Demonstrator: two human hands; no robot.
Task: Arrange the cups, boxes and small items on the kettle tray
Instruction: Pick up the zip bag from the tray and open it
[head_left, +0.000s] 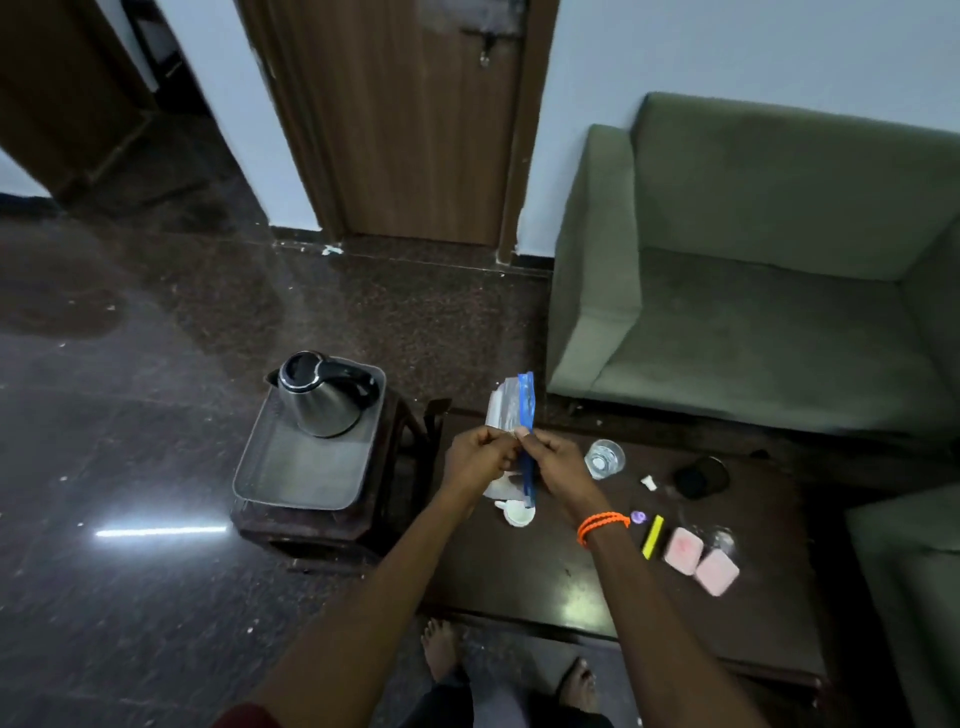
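Observation:
A steel kettle stands at the far end of a grey metal tray on a small dark stool. Over the dark coffee table's left end, my left hand and my right hand both pinch a clear plastic pouch with a blue strip, held upright between them. Below the pouch sits a white cup. On the table lie a clear glass, a dark round cup, two pink boxes, a yellow stick, a purple small item and a small white piece.
A green sofa stands behind the coffee table, and another green seat is at the right edge. A second clear glass stands near the pink boxes. Polished dark floor spreads to the left. My bare feet are by the table's near edge.

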